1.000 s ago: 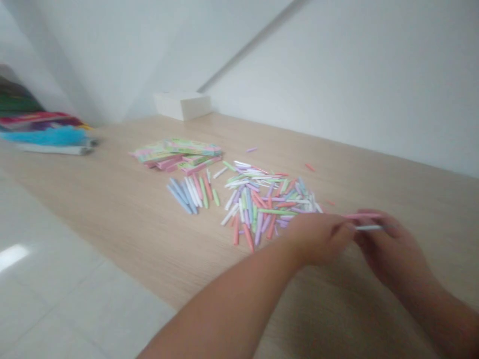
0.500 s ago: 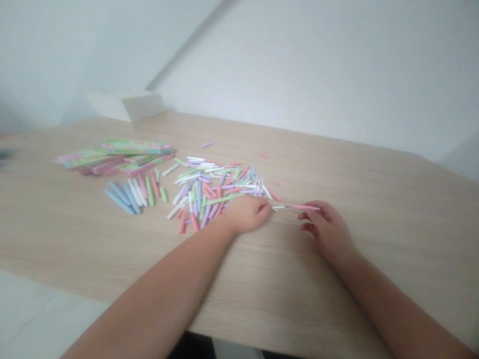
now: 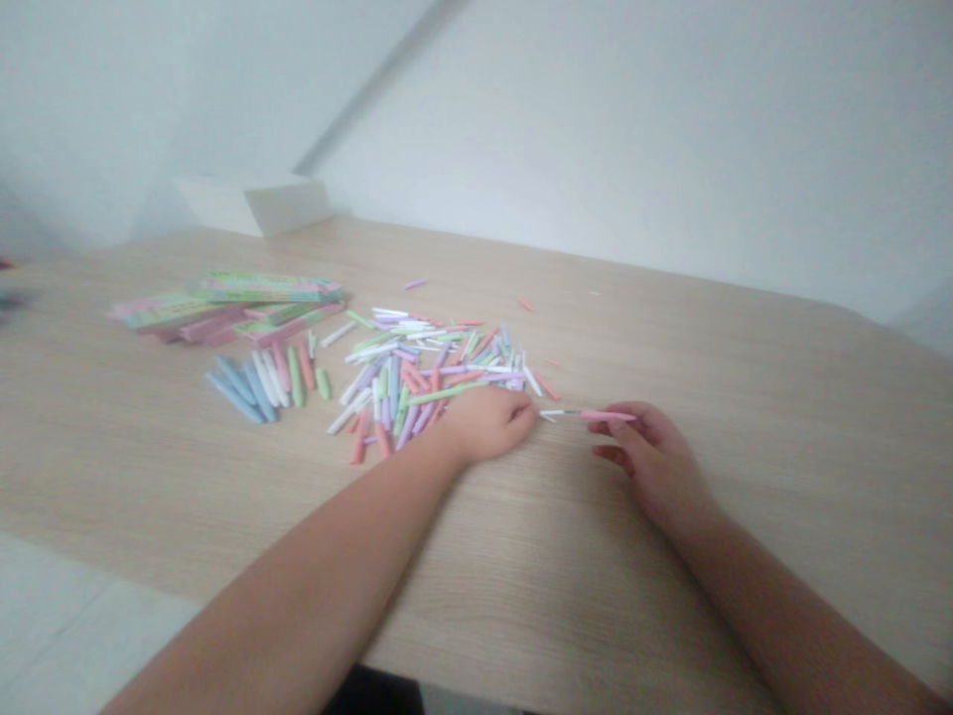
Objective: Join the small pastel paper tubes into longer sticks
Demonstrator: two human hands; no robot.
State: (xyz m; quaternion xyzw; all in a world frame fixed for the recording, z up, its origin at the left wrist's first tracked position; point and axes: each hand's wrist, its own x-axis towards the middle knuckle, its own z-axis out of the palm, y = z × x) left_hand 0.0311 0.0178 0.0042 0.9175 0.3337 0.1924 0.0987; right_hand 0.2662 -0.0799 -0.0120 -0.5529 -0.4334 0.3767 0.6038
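Between thumb and fingers, my right hand (image 3: 659,462) pinches a slim pink pen barrel (image 3: 607,416). A thin white pen refill (image 3: 555,412) with a dark section runs from the barrel's left end to my left hand (image 3: 491,422). That hand is closed around the refill's other end, which its fingers hide. Its wrist rests at the near right edge of a loose pile of pastel pen parts (image 3: 394,382) in white, green, purple, coral and blue. Left of the pile lies a row of blue, white, pink, green and coral pen pieces (image 3: 296,377).
Several long pastel boxes (image 3: 272,289) are stacked on the table (image 3: 521,556) at the left. A white box (image 3: 290,206) stands behind them by the wall (image 3: 632,129). Single pieces, a purple one (image 3: 415,284) and a coral one (image 3: 525,304), lie behind the pile.
The view has shifted slightly. Both hands keep nearly the same place, with the pink barrel and white refill still lined up between them.
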